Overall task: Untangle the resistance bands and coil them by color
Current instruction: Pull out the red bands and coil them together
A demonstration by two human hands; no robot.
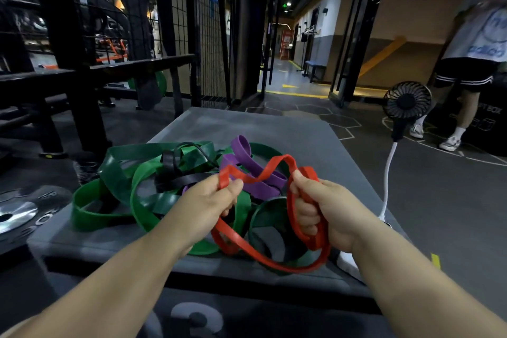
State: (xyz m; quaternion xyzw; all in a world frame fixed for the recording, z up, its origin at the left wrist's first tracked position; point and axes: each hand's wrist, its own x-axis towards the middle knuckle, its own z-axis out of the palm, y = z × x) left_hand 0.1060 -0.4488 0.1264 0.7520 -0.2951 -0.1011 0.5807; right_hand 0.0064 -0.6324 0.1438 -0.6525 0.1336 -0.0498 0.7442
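Observation:
A thin red band point(270, 170) runs between both my hands above a grey padded box point(288, 129). My left hand point(211, 200) pinches one part of it between thumb and fingers. My right hand point(318, 208) grips several gathered red loops, which hang down below the fist. Behind the hands lies a tangled pile: wide green bands point(120, 170), a purple band point(247, 162) and a black band point(178, 178). The red band arches over the purple one.
A small black fan point(406, 104) on a white bendy neck stands at the box's right edge. A weight plate point(19, 214) lies on the floor at left, with black racks behind it. A person stands at the far right beside a black box.

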